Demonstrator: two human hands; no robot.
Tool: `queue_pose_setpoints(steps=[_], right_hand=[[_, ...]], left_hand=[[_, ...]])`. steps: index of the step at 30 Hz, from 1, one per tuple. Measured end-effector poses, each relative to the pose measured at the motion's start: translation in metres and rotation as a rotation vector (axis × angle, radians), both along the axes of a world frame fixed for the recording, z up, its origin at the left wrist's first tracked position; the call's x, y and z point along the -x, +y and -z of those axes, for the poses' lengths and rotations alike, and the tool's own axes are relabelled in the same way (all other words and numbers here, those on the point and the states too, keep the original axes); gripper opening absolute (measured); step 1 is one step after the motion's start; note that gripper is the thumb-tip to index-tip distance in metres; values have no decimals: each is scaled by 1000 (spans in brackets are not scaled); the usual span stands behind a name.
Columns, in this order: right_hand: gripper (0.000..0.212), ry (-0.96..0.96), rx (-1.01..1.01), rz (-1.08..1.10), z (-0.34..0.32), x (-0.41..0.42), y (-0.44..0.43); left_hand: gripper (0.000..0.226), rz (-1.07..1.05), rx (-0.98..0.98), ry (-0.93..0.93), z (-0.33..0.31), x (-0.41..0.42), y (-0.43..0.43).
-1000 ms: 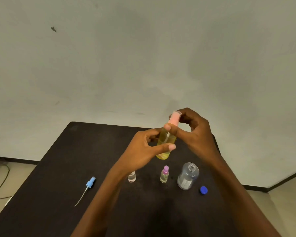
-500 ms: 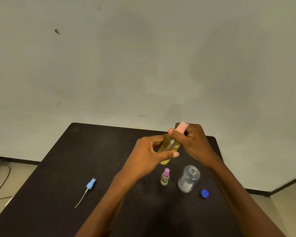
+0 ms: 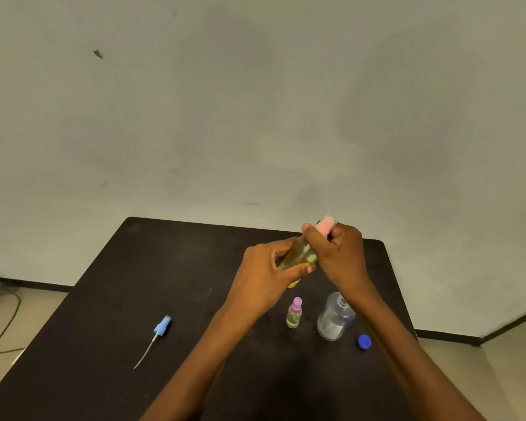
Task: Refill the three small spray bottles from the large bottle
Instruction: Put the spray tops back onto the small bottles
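Observation:
Above the dark table [image 3: 134, 299] my left hand [image 3: 268, 275] grips the body of a small spray bottle [image 3: 298, 256] filled with yellow liquid. My right hand [image 3: 337, 253] is curled round its pink cap [image 3: 325, 224]. The bottle tilts up to the right. Below stand a second small bottle with a purple sprayer [image 3: 294, 312] and the large clear bottle [image 3: 334, 319], uncapped. Its blue cap [image 3: 364, 341] lies to the right. A blue sprayer head with its tube [image 3: 157, 335] lies on the left. A third small bottle is hidden behind my left arm.
A pale wall rises behind the table. A dark cable [image 3: 3, 323] lies on the floor at the left, beside the table's edge. The floor and a dark skirting strip [image 3: 450, 337] show at the right.
Both hands have moved the yellow bottle a little lower and to the right. The small clear bottle seen a second ago is now behind my left arm.

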State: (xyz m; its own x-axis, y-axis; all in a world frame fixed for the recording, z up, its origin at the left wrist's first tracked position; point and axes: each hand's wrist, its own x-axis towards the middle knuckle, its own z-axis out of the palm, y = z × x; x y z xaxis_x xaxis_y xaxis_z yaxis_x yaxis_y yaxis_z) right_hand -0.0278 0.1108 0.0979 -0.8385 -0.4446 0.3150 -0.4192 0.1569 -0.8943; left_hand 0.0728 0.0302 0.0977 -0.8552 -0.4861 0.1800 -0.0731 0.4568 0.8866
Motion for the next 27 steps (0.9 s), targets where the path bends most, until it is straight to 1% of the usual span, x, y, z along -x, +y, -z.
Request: queue_pose_setpoints(steps=[7,14,17,20,23,25,27], right_hand=[[40,-43,-50,20,7,-3,-8],[39,-24,-58,18,14,-6,-14],[36,-17,-95,-85,16,-3,-13],[27,41,-271,-202,21,1,-14],[19,90,-420,-334,28,3,-17],[17,70,-430,-421,37,3,-19],[16,92,-450,-448,50,4,-24]], left_hand=[[41,-34,-8,-18,7,-2,-3],[35,-54,18,-15,11,-6,-7],[38,-31,13,-23,16,-6,-15],[41,-29,-85,-47,33,-6,-25],[43,-64,-129,-90,61,-7,-30],[42,-87,-143,-105,80,-8,-31],[44,-106,-143,-153,97,-10,-32]])
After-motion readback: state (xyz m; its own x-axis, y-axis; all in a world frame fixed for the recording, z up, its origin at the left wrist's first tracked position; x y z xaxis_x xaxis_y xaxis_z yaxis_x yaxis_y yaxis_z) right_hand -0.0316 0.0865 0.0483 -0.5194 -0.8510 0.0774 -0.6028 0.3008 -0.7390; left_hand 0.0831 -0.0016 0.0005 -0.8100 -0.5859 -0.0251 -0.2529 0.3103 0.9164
